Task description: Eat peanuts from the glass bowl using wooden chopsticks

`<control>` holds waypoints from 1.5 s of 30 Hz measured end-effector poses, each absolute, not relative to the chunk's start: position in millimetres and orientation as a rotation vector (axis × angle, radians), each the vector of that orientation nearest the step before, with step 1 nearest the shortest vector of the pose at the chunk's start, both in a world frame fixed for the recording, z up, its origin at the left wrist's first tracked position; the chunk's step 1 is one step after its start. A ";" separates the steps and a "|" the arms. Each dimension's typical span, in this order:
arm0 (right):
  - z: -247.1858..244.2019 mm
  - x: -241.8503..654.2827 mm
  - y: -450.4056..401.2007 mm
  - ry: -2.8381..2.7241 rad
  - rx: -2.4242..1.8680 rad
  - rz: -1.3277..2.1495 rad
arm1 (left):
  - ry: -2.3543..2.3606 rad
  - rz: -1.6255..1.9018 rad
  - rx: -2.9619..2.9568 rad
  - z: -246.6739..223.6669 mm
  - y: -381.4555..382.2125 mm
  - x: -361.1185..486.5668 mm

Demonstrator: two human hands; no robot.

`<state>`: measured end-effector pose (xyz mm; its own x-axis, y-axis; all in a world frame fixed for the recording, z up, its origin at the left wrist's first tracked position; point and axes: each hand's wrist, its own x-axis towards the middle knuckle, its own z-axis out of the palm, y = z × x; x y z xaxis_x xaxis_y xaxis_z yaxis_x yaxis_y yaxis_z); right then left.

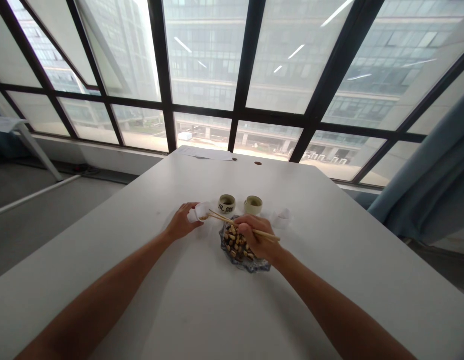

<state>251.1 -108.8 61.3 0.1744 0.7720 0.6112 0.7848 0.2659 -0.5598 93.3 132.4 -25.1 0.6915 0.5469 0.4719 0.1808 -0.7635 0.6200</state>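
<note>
My left hand (183,221) is closed round the side of a small white cup (203,210), tilted toward me, with a little brownish food in it. In my right hand (256,235) is a pair of chopsticks (222,217), their tips at the cup's right rim. I cannot make out anything between the tips. Beneath the right hand lies a blue-grey patterned plate (225,250) with a wavy edge. Several brown and tan nut-like pieces (235,244) fill it, partly covered by the hand.
Behind the plate stand a pale ceramic cup with dark characters (227,203) and a plain pale green cup (253,204). A clear plastic cup (282,218) sits to their right. Papers (205,153) lie at the white table's (172,310) far edge, by the windows.
</note>
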 end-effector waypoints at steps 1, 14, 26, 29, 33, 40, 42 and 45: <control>63.4 252.9 -113.6 -1.472 -1.476 0.002 | 0.566 0.892 2.357 -25.1 132.4 93.3; 100.4 297.8 -193.1 -1.258 -1.822 0.358 | 0.713 0.801 2.408 -28.5 137.6 94.7; 78.7 296.8 -182.0 -1.274 -1.742 0.183 | 0.730 0.761 2.419 -24.2 136.1 94.1; 84.6 296.5 -185.5 -1.172 -1.686 0.235 | 0.733 0.762 2.416 -24.1 136.9 93.9; 85.3 283.5 -182.9 -1.150 -1.606 0.481 | 0.740 0.745 2.408 -23.7 136.8 93.7; 72.2 283.1 -176.9 -1.250 -1.682 0.434 | 0.728 0.736 2.408 -22.4 136.5 93.6; 74.4 291.6 -179.5 -1.239 -1.706 0.337 | 0.724 0.730 2.415 -22.3 136.8 93.5; 83.0 299.1 -185.4 -1.134 -1.673 0.339 | 0.725 0.733 2.424 -21.9 136.8 93.4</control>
